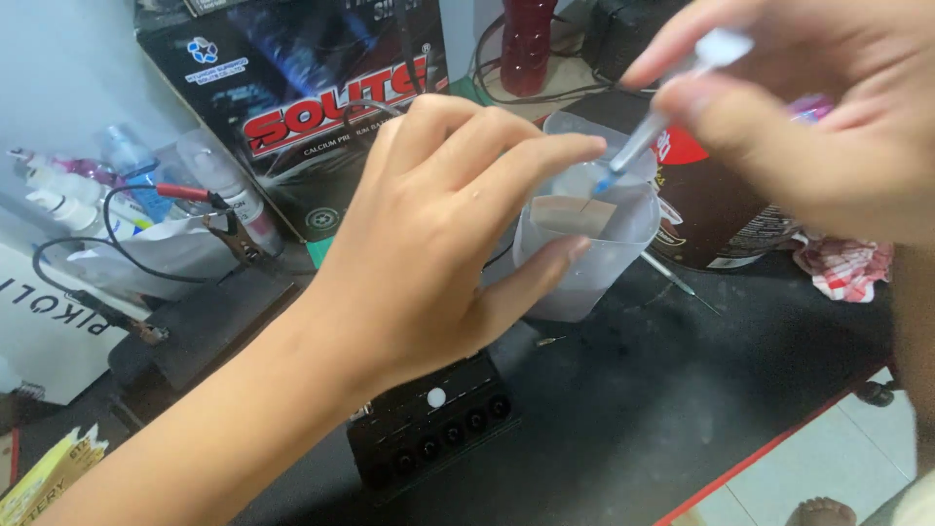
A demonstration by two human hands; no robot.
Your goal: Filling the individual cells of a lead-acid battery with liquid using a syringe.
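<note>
**Between the two hands: translucent cup gripped, dropper tip held inside it**

Between the hands, on the black work surface, stands a translucent plastic cup, upright. The left hand grips it from the side: the fingers curl over the near rim and the thumb presses against the outer wall. The cup's contents cannot be made out through the cloudy wall; a pale rectangular tab shows against the inner face just below the left fingertips.

The right hand, blurred, is above and to the right of the cup. Its fingertips pinch the upper end of a slim clear dropper, which slants down towards the left hand. The dropper's blue tip sits within the cup mouth, near the tab; whether it touches anything cannot be told.

Behind the right hand stands a dark round container with a red and white label, just beside the cup. A red and white patterned cloth lies below the right hand. Beyond the left hand is a black and red carton, and to its left a cluster of small bottles and clip leads. Under the left wrist sits a black box with a row of round sockets.
</note>
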